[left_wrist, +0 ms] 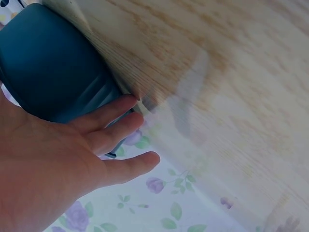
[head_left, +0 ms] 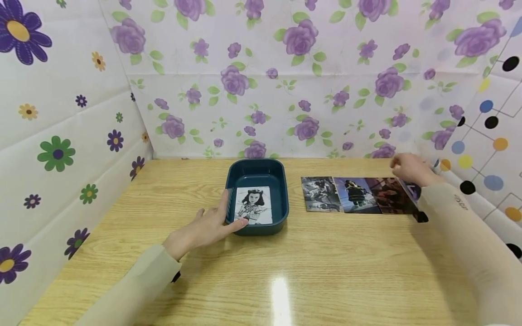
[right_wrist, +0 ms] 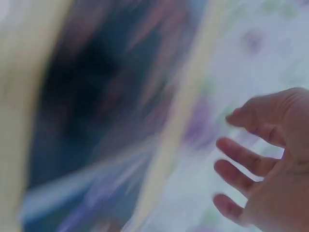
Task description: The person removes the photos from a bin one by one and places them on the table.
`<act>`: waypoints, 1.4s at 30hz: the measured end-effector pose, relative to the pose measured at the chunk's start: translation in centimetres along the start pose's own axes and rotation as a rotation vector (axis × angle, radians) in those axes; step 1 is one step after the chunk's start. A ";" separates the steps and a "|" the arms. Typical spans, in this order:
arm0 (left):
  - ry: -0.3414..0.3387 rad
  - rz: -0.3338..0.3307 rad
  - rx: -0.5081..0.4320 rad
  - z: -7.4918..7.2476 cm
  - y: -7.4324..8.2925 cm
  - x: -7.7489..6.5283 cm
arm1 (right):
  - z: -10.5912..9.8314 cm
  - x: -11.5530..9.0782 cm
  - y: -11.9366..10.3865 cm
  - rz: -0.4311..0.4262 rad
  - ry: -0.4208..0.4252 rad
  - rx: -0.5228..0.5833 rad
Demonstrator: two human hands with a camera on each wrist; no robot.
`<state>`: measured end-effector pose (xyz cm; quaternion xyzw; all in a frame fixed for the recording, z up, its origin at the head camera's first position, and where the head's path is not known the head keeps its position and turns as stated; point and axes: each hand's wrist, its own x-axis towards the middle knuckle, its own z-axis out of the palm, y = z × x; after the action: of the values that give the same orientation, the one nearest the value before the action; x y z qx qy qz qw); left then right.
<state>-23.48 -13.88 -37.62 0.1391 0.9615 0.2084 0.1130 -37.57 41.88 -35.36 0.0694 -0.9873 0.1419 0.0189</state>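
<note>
Flowered sheets (head_left: 179, 90) hang behind a pale wooden table (head_left: 334, 271). The person's left hand (head_left: 204, 228) is spread wide, straight fingers against the left side of a dark blue tub (head_left: 279, 194), thumb reaching over its near rim. The right hand (head_left: 411, 168) hovers, loosely curled and holding nothing I can see, by the right end of a row of pictures (head_left: 355, 195) lying flat on the table. A black-and-white portrait (head_left: 253, 206) lies inside the tub. I think sideways pressure from the left hand could push the tub askew. The right sleeve (head_left: 461, 231) passes close to the end picture (head_left: 413, 191), so a low sweep might drag the row crooked. Thin, flat edges could also slip from fingertips.
</note>
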 end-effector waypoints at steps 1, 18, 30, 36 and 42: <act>0.000 0.000 0.000 0.0 0.0 0.0 | -0.1 0.4 -1.5 -0.040 0.018 0.065; -0.009 -0.001 -0.006 0.0 -0.2 0.0 | 5.0 4.8 -26.4 -0.558 -0.229 0.586; -0.022 0.002 -0.005 -0.1 -0.1 0.0 | 9.2 7.2 -32.1 -0.640 -0.386 0.325; -0.029 -0.008 0.003 -0.3 -0.2 0.0 | 10.2 7.1 -33.6 -0.635 -0.450 0.128; -0.030 -0.005 0.000 -0.2 -0.1 -0.1 | 11.2 6.8 -34.3 -0.590 -0.516 -0.053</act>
<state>-23.46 -14.09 -37.51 0.1401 0.9600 0.2060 0.1279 -39.56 5.25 -36.15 0.3830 -0.9006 0.0826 -0.1880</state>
